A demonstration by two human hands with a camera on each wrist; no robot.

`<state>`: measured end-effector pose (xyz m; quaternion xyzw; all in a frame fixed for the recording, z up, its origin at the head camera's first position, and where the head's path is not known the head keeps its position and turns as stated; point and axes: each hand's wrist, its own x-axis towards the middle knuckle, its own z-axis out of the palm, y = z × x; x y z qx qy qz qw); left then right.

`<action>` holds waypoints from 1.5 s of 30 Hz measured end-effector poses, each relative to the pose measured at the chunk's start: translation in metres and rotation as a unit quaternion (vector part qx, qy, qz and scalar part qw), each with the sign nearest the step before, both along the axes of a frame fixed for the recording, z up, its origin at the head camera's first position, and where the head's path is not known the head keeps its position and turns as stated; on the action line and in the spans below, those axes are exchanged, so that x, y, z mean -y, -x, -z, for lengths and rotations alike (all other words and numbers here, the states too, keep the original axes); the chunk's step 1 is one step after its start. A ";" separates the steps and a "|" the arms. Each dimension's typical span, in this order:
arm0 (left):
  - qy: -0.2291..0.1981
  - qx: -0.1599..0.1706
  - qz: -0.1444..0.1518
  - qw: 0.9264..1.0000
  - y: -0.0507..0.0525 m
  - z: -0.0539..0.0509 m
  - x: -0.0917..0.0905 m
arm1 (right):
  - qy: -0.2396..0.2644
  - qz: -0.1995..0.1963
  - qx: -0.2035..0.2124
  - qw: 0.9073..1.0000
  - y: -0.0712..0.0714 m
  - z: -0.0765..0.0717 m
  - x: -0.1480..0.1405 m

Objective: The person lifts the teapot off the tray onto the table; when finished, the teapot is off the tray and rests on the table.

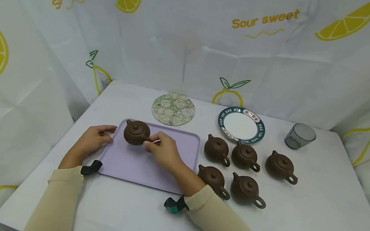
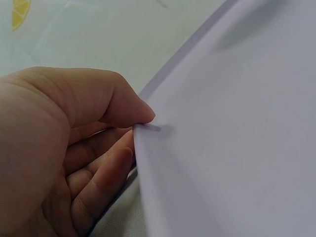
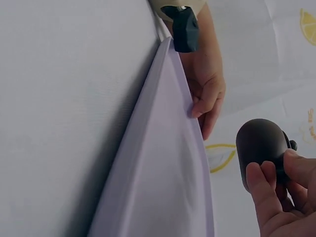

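A lavender rectangular tray [image 1: 143,171] lies on the left part of the table. My left hand [image 1: 91,140] grips its left rim, thumb over the edge and fingers beneath, as the left wrist view shows on the tray [image 2: 232,128]. With my right hand [image 1: 167,154] I pinch a small brown teapot [image 1: 135,135] by its handle. That teapot is over the tray's upper left part, spout pointing left. In the right wrist view the teapot [image 3: 260,143] looks raised off the tray surface, its lid on.
Right of the tray stand several matching brown teapots [image 1: 245,190] in two rows, some close to my right forearm. Behind are a round patterned mat [image 1: 173,109], a green-rimmed plate [image 1: 241,125] and a grey glass [image 1: 300,136]. A white lemon-print curtain [image 1: 184,30] hangs behind the table.
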<state>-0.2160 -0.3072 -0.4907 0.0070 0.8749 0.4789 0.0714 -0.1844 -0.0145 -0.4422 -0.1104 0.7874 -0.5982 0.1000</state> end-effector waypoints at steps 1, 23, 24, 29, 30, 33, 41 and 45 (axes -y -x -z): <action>-0.001 0.000 -0.001 1.000 0.000 0.000 0.000 | -0.001 -0.004 0.002 1.000 -0.002 -0.003 -0.003; -0.006 0.012 -0.014 1.000 0.004 0.004 0.002 | 0.004 -0.039 0.003 0.999 -0.042 -0.034 -0.118; -0.007 0.011 -0.015 1.000 0.004 0.004 0.002 | 0.002 -0.039 0.001 0.999 -0.044 -0.035 -0.124; -0.013 0.006 -0.012 1.000 0.002 0.004 0.001 | 0.010 -0.032 -0.002 0.999 -0.049 -0.039 -0.153; -0.011 0.005 -0.010 1.000 0.002 0.004 0.001 | 0.008 -0.029 -0.002 1.000 -0.050 -0.039 -0.159; -0.009 0.001 -0.008 1.000 0.001 0.004 0.001 | -0.004 -0.024 -0.003 1.000 -0.054 -0.041 -0.175; -0.006 0.004 -0.011 1.000 0.000 0.001 0.000 | -0.035 0.001 -0.007 0.999 -0.066 -0.046 -0.214; -0.005 0.000 -0.006 1.000 0.000 0.000 -0.001 | -0.050 0.014 -0.027 0.998 -0.071 -0.049 -0.232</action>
